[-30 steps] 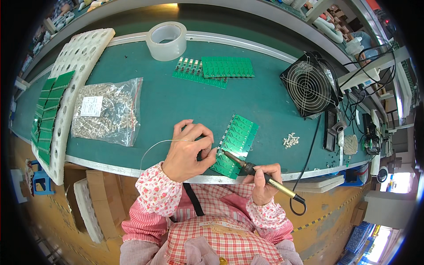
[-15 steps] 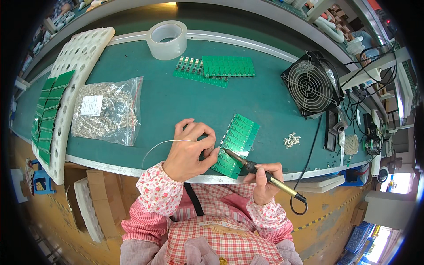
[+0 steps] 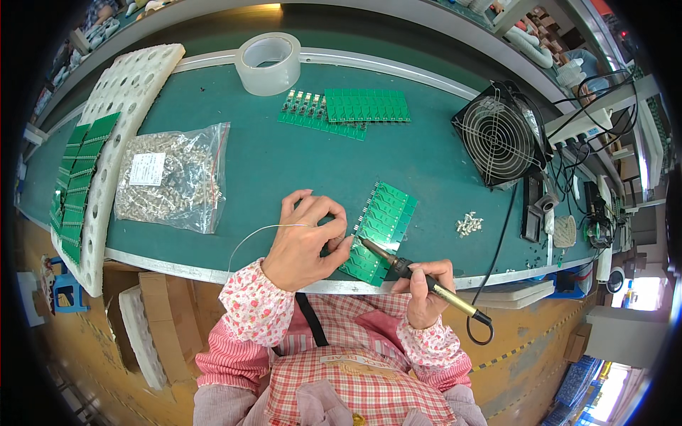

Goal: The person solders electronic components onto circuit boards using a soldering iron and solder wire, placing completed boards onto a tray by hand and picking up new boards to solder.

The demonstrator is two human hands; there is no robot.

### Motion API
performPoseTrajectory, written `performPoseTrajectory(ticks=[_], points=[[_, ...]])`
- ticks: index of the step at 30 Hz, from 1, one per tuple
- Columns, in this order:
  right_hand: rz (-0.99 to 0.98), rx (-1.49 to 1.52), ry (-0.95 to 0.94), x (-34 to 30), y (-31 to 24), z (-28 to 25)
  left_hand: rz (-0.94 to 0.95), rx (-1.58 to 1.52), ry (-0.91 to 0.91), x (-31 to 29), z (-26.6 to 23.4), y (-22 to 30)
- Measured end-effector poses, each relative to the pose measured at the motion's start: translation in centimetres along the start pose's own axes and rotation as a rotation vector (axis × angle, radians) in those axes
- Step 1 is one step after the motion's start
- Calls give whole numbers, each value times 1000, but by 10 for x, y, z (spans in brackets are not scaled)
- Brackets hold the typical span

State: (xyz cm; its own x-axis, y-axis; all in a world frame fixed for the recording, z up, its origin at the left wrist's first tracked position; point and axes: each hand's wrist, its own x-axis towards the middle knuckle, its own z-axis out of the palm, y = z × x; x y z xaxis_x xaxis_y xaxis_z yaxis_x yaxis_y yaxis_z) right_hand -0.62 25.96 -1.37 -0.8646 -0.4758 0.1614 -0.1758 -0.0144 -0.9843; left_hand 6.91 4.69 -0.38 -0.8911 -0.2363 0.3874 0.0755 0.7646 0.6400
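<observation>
I see the right hand (image 3: 425, 291) grip pinching the soldering iron (image 3: 419, 277), tip on the green circuit board (image 3: 380, 231) at the bench's near edge, left hand (image 3: 302, 241) pinching solder wire (image 3: 266, 231) (fingertips near tip: burn or bridged joints likely).

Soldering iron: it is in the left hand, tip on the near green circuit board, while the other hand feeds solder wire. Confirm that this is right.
Not quite. The head view shows the soldering iron in the right hand, not the left. Its tip does meet the near green circuit board, and it is the left hand that feeds the solder wire.
</observation>
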Motion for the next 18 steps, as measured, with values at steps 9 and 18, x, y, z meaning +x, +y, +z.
performPoseTrajectory(ticks=[9, 18], points=[[-28, 150, 91, -9, 7, -3, -25, -113, 63, -2, -5, -4], [-11, 115, 43, -11, 1, 0, 6, -118, -24, -4, -5, -5]])
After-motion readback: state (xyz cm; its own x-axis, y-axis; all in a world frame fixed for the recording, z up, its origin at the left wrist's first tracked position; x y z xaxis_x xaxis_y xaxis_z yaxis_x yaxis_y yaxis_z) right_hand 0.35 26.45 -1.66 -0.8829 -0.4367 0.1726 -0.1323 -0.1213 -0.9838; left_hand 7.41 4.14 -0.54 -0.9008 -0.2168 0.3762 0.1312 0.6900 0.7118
